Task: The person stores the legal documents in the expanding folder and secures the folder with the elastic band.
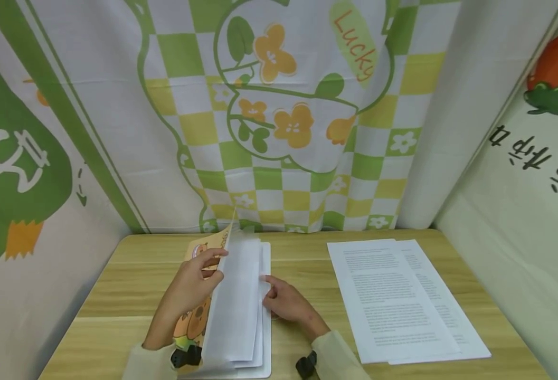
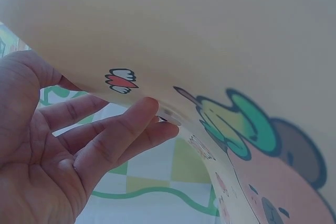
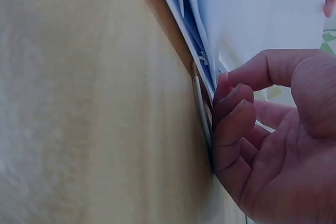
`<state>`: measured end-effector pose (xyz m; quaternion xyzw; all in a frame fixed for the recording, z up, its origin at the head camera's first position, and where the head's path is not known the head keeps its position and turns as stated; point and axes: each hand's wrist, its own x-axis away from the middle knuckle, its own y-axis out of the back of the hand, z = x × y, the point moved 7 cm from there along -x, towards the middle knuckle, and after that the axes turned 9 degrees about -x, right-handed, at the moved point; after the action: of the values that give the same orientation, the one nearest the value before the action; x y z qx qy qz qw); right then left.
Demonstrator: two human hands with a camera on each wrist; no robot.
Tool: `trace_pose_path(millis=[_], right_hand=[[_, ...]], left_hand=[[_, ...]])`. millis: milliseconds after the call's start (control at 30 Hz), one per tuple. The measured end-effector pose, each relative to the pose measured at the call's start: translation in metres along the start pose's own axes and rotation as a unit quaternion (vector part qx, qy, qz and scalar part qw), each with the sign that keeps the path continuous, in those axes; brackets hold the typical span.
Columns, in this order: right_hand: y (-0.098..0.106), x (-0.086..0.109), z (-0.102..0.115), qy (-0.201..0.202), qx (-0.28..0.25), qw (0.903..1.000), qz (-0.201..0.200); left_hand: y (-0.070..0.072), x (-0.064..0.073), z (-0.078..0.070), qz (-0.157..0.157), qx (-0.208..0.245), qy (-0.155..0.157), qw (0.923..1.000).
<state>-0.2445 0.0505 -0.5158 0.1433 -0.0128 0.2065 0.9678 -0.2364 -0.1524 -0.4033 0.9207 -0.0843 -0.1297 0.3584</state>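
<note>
A folder with a cartoon-printed cover (image 1: pixel 194 323) lies partly open on the table, its cover raised at a slant. Inside are white sheets in clear sleeves (image 1: pixel 236 306), above the pale back cover (image 1: pixel 266 343). My left hand (image 1: pixel 195 282) holds the raised cover near its free edge. In the left wrist view the fingers (image 2: pixel 113 140) lie on its printed outer side, while the thumb passes behind the edge. My right hand (image 1: pixel 288 302) is at the folder's right side. Its thumb and forefinger (image 3: pixel 270 66) pinch at the edge of the sleeves, with the other fingers curled.
Two overlapping printed sheets (image 1: pixel 388 295) lie on the right of the wooden table (image 1: pixel 302 253). A patterned curtain (image 1: pixel 283 132) hangs right behind the table's far edge, with printed cloth on both sides. Dark wrist-worn devices (image 1: pixel 305 364) sit at both cuffs.
</note>
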Motion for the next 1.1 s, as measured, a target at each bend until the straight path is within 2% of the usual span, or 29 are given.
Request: trace_pose_path(millis=[300, 467, 567, 900, 1100], right_hand=[[0.003, 0.004, -0.002, -0.024, -0.002, 0.9997, 0.002], [0.012, 0.010, 0.002, -0.005, 0.029, 0.9994, -0.016], [0.021, 0.015, 0.004, 0.006, 0.056, 0.9978, -0.035], [0.057, 0.040, 0.007, 0.015, 0.095, 0.9921, -0.080], [0.091, 0.059, 0.004, -0.004, 0.170, 0.9779, -0.121]], left_hand=[[0.000, 0.001, 0.001, 0.003, 0.002, 0.005, 1.0000], [0.000, 0.001, 0.002, 0.004, 0.002, 0.010, 0.9999], [0.000, 0.001, 0.002, 0.002, -0.001, 0.008, 1.0000], [0.000, 0.001, 0.003, 0.006, -0.001, 0.008, 1.0000], [0.001, 0.001, 0.004, 0.005, 0.003, 0.011, 0.9999]])
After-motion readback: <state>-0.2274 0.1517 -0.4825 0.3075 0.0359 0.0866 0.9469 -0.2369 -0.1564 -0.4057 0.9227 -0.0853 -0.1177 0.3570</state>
